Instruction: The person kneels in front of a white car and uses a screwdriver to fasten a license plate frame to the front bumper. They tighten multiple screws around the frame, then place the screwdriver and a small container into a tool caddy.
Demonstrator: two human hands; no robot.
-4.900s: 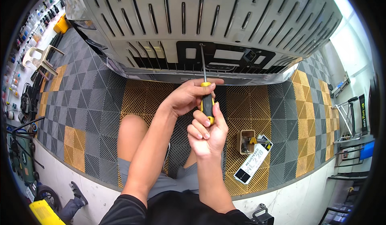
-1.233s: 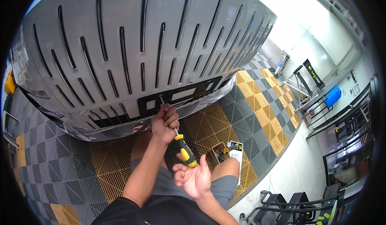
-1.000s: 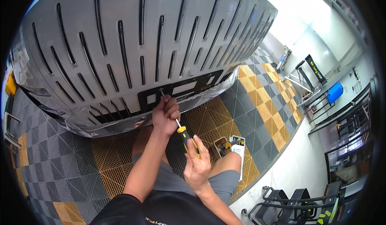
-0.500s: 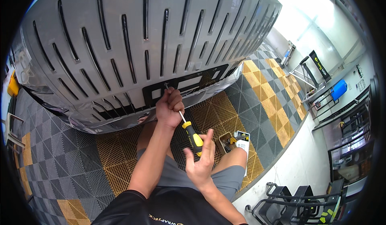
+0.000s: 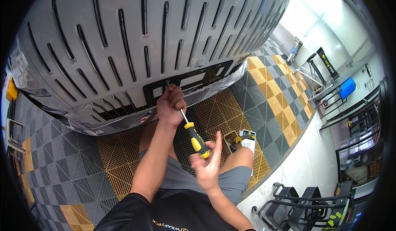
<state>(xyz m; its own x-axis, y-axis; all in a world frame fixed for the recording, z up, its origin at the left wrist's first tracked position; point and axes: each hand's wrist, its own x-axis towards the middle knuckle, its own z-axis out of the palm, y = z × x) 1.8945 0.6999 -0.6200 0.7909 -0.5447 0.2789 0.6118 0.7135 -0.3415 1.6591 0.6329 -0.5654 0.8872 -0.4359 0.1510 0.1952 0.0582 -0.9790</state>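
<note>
Currently, screwdriver (image 5: 194, 136) tip end at black frame (image 5: 160, 85); left grip (image 5: 171, 107) curled round its shaft (image 5: 184, 115), right grip (image 5: 207, 165) spread by the handle (image 5: 198, 143), contact unclear. Judged light, stiff; shaft likely slippery, handle best held.

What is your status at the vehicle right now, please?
Left hand closed around the shaft of the screwdriver; right hand open at the handle's end, contact unclear; screwdriver slanting up toward the black frame; left hand hiding part of the shaft.

One screwdriver (image 5: 195, 141), one black frame (image 5: 162, 82), one small box (image 5: 226, 142) and one white plate (image 5: 247, 143) are visible.
</note>
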